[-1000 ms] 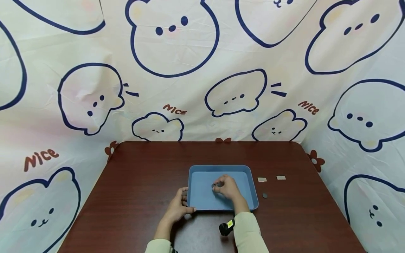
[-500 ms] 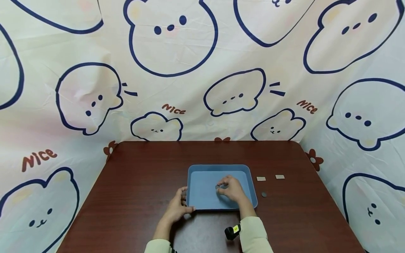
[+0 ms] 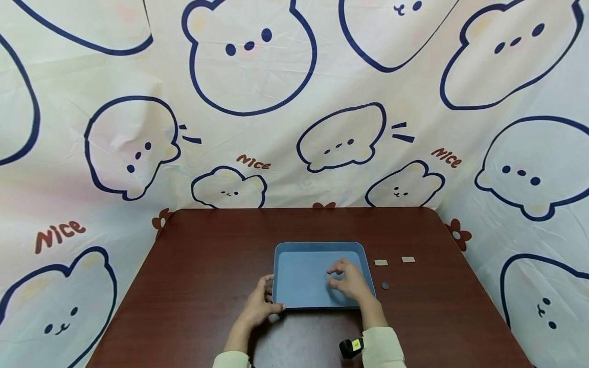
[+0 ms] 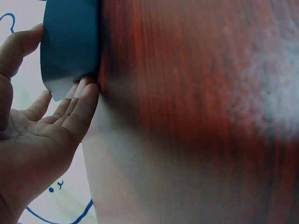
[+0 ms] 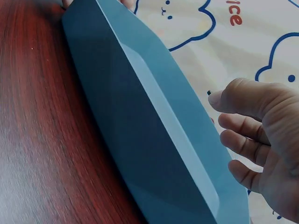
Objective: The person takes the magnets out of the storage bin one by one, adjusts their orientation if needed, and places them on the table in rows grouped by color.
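Note:
A shallow blue tray (image 3: 303, 276) with a raised rim lies on the brown table. My left hand (image 3: 258, 302) holds its near left corner, the thumb at the front edge and the fingers along the left side; in the left wrist view, fingertips (image 4: 88, 91) meet the tray's wall. Over the right part of the tray is my right hand (image 3: 350, 281), thumb and forefinger brought together on a small dark piece (image 5: 209, 93). Only its edge shows past the thumb tip, and its shape is mostly hidden. The other fingers of that hand are bent.
Right of the tray lie two small pale rectangular pieces (image 3: 381, 262) and a small dark grey disc (image 3: 385, 285). The table (image 3: 207, 255) is bordered by a cream cloth (image 3: 285, 138) printed with bears, at the back and sides.
My right hand has moved to the right over the tray, with the small dark piece at its fingertips. The left hand stays at the tray's corner.

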{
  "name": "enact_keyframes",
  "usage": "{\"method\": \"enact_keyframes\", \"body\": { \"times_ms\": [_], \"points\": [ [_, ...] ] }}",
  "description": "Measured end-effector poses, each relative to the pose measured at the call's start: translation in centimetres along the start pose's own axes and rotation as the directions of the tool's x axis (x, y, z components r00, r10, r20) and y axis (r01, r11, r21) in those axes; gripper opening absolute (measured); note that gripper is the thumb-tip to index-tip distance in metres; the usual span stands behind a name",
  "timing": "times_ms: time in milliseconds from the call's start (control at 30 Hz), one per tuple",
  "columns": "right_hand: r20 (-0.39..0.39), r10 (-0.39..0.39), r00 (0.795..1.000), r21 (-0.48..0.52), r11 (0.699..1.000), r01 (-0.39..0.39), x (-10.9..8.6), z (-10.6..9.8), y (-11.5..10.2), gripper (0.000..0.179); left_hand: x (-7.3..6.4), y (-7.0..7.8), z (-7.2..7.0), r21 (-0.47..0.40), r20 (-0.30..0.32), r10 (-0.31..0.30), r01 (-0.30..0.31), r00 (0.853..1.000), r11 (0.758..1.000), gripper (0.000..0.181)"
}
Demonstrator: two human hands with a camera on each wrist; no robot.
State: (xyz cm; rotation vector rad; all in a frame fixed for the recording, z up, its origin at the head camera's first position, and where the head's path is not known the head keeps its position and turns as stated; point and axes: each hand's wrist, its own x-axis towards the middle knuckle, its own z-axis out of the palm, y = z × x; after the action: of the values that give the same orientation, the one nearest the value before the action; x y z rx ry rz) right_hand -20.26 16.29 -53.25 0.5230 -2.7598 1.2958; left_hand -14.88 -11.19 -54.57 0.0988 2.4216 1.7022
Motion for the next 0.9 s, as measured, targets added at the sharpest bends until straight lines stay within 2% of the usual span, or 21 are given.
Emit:
{"method": "enact_keyframes", "body": {
  "times_ms": [267, 500, 667, 900],
  "points": [
    [-0.028, 0.072, 0.997, 0.051, 0.996, -0.071, -1.0, -1.2, 0.5, 0.016, 0.1, 0.0, 0.0, 0.0, 0.003, -0.003, 0.003, 1.0, 1.0, 0.082],
    [-0.075, 0.043, 0.996, 0.049, 0.998, -0.039, -1.5, -2.0, 1.0, 0.016, 0.2, 0.0, -0.1, -0.004, 0.002, -0.001, 0.001, 1.0, 1.0, 0.084],
    [-0.109, 0.053, 0.993, 0.076, 0.996, -0.045, -2.0, -2.7, 1.2, 0.017, 0.2, 0.0, -0.1, 0.007, 0.001, -0.01, 0.01, 1.0, 1.0, 0.084],
    [-0.159, 0.124, 0.979, 0.099, 0.989, -0.109, -3.0, -3.8, 1.9, 0.019, 0.1, 0.0, 0.0, -0.002, 0.015, -0.01, 0.01, 1.0, 1.0, 0.083]
  ]
}}
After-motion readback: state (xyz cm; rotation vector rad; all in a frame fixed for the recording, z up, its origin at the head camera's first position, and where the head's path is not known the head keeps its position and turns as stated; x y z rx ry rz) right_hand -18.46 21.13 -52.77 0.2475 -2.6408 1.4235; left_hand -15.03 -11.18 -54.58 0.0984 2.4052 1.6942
